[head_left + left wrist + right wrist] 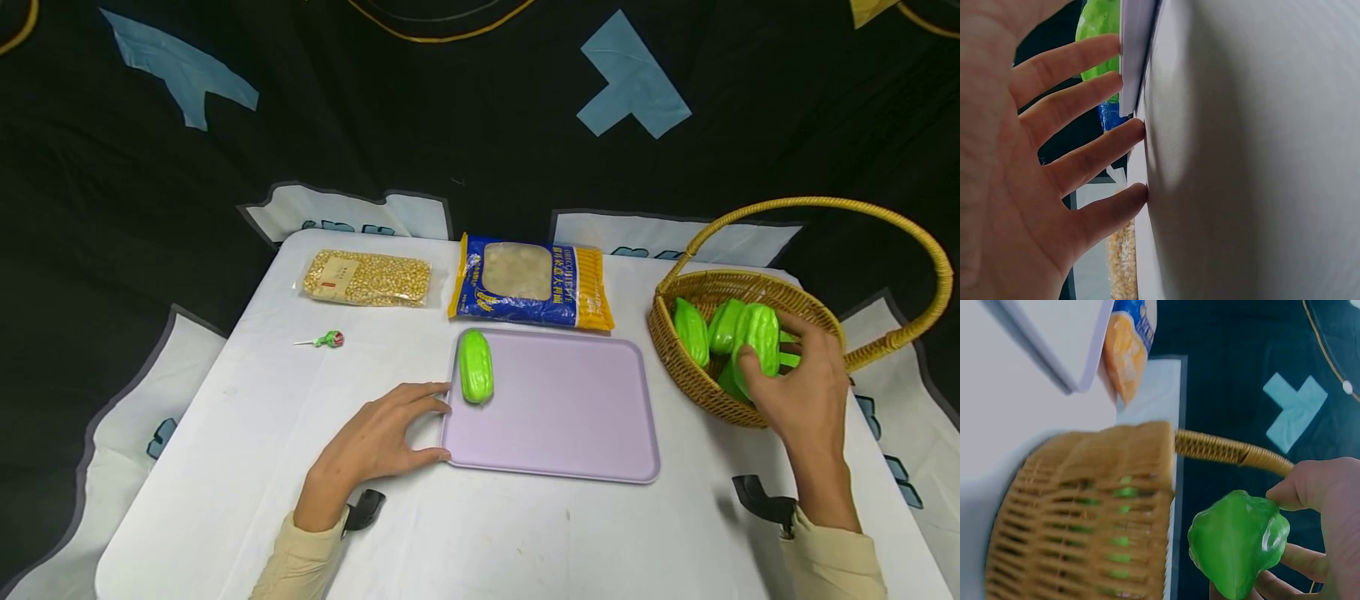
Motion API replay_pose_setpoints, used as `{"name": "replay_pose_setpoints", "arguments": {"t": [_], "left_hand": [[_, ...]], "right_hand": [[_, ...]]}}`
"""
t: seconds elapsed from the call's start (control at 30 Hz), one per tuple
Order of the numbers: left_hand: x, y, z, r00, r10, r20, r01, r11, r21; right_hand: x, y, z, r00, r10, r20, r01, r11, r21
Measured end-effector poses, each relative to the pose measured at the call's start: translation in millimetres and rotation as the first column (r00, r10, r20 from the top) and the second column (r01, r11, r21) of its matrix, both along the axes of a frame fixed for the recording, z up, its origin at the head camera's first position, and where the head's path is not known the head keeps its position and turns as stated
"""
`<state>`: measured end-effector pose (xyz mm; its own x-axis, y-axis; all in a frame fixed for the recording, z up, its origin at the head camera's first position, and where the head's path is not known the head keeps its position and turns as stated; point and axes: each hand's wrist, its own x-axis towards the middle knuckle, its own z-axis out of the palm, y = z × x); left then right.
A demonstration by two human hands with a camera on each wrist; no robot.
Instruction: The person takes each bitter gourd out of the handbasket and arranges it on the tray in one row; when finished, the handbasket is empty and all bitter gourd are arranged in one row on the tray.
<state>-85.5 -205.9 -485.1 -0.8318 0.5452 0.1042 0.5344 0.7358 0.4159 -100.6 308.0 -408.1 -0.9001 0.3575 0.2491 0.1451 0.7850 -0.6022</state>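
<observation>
A lilac tray [555,408] lies on the table, with one green star fruit [476,367], bright and ridged, along its left side. My left hand [378,433] has its fingers spread. In the left wrist view, some fingertips [1113,81] touch the tray's edge while others rest on the tabletop. At the wicker basket [697,396] on the right, my right hand [813,387] grips another star fruit [761,337] between thumb and fingers. The right wrist view shows this held star fruit [1238,540] raised past the basket's rim. More star fruits [690,332] lie inside the basket, partly hidden.
Behind the tray lies a blue and yellow pasta bag [517,283]. A clear pack of corn kernels [367,279] is at the back left, with a wrapped lollipop [330,339] in front of it. The basket's tall handle [825,202] arches over its opening.
</observation>
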Motion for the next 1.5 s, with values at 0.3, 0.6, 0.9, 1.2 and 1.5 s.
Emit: {"name": "replay_pose_setpoints", "arguments": {"t": [0.3, 0.6, 0.9, 1.2, 1.5], "left_hand": [[0.6, -1.7, 0.4, 1.0, -0.004, -0.003, 0.004, 1.0, 0.004], [1.1, -2.0, -0.8, 1.0, -0.001, -0.013, 0.001, 1.0, 0.0], [0.1, -2.2, -3.1, 1.0, 0.001, -0.014, -0.001, 1.0, 0.009], [0.2, -2.6, -2.7, 1.0, 0.005, -0.012, -0.005, 1.0, 0.003], [0.5, -2.7, -2.8, 1.0, 0.006, -0.011, -0.006, 1.0, 0.006]], "right_hand": [[-0.9, -30, -0.1, 0.989, 0.096, -0.113, -0.096, 0.995, 0.007], [-4.5, -61, -12.0, 0.953, 0.232, -0.194, -0.234, 0.972, 0.009], [-8.2, -87, -28.6, 0.93, 0.328, -0.166, -0.329, 0.944, 0.024], [-13.3, -107, -41.4, 0.909, 0.399, -0.121, -0.404, 0.914, -0.022], [-20.0, -125, -50.4, 0.88, 0.464, -0.104, -0.471, 0.88, -0.062]]}}
